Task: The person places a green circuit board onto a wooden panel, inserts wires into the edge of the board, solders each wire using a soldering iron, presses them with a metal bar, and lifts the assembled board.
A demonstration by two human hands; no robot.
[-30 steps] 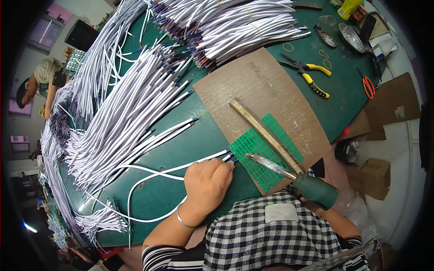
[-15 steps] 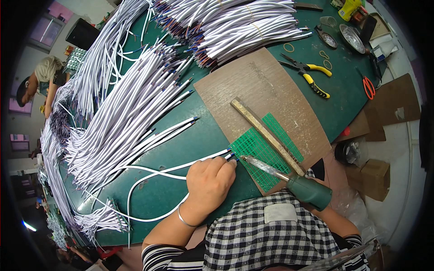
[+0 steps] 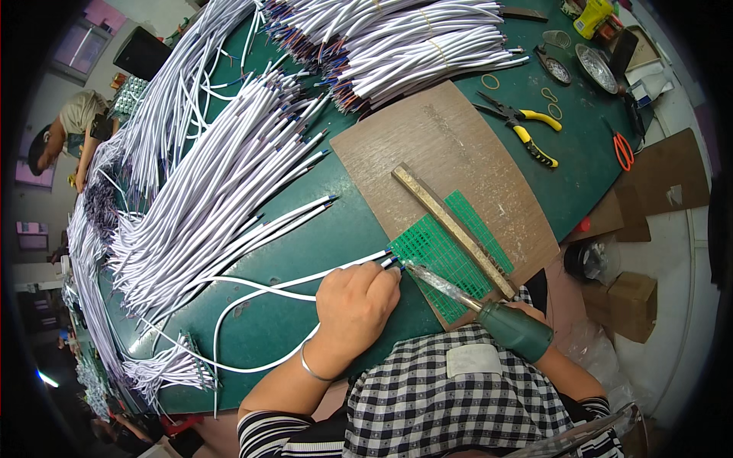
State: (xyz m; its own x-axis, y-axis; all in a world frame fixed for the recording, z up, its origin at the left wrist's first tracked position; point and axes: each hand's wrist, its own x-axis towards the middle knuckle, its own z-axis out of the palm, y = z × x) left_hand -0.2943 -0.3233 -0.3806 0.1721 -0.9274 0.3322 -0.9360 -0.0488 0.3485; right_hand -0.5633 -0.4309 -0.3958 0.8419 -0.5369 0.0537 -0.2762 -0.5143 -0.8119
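Observation:
My left hand [image 3: 355, 301] is closed on a white cable [image 3: 267, 368], pinching it near its stripped end at the left edge of a green circuit board panel [image 3: 416, 238]. A second white cable runs to the same edge, just above my fingers. My right hand [image 3: 528, 310], mostly hidden behind the handle, is wrapped round a soldering iron [image 3: 513, 330] with a dark green handle. The iron's tip is by the panel's edge, close to my left fingertips; whether it touches cannot be made out. A worn metal-looking bar [image 3: 450, 227] lies across the panel.
Under the panel lies a brown board [image 3: 435, 126]. Bundles of white cables [image 3: 206, 198] cover the table's left and back. Yellow-handled pliers [image 3: 523, 130], rubber bands [image 3: 489, 82] and orange-handled scissors [image 3: 622, 149] lie right. Another person [image 3: 76, 130] is at the far left.
The soldering iron has shifted slightly left, its tip nearer the panel's edge and my left fingers. More of my right hand's fingers show beside the handle. My left hand has barely moved.

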